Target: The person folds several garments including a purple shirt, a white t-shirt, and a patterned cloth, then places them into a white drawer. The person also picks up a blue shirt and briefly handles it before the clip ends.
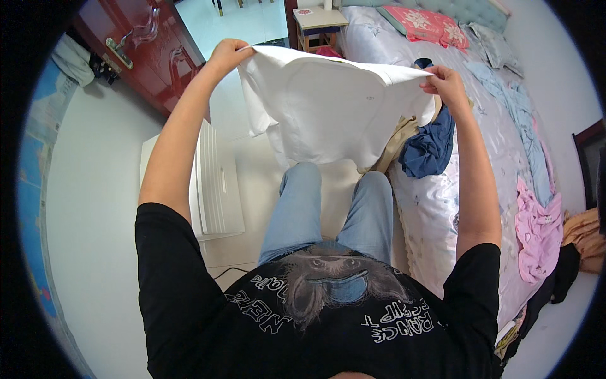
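A white shirt hangs spread between my two hands, in front of my knees. My left hand pinches one upper corner of it, and my right hand grips the opposite upper corner. Its lower part drops in loose folds towards the floor, and a small dark mark shows on the cloth. Just below my right hand, a crumpled navy-blue garment and a khaki garment lie at the bed's edge, partly hidden by the shirt.
The bed with a shiny floral cover runs along my right. On it are a red floral pillow, light-blue clothing and a pink garment. A white cabinet stands at my left, near a reddish-brown door. A bedside table is ahead.
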Demonstrator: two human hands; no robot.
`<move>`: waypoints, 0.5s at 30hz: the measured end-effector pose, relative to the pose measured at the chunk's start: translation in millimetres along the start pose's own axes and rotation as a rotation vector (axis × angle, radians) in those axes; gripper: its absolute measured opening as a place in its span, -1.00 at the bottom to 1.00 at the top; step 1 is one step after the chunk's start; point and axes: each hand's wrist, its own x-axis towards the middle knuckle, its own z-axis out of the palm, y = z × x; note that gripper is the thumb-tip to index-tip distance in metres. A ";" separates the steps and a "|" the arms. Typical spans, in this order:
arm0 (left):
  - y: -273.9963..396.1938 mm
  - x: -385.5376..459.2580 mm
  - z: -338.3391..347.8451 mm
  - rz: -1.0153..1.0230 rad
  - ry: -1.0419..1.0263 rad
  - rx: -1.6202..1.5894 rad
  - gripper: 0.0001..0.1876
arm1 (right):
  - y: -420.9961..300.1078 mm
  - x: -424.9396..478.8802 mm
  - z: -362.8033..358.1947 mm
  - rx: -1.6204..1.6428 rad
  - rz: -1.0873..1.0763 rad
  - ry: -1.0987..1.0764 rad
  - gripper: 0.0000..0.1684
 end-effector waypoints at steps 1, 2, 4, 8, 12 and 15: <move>9.3 2.7 -3.6 0.025 0.003 0.018 -0.71 | -3.9 2.5 -1.5 0.001 -0.009 0.024 -0.81; 18.6 5.5 -7.3 0.050 0.005 0.037 -0.71 | -7.4 3.5 -2.3 0.033 -0.043 0.051 -0.81; 27.8 7.8 -13.3 0.103 0.003 0.002 -0.70 | -18.4 5.7 -0.4 0.100 -0.121 0.099 -0.80; 29.1 19.1 -15.9 0.059 0.045 -0.003 -0.70 | -17.4 17.6 1.6 -0.108 -0.301 0.173 -0.80; 30.4 23.7 -18.5 -0.049 0.036 0.271 -0.74 | -25.5 14.0 10.1 -0.481 -0.383 0.184 -0.81; 36.0 22.7 -13.7 -0.064 0.020 0.328 -0.77 | -42.0 6.6 14.0 -0.558 -0.230 0.148 -0.83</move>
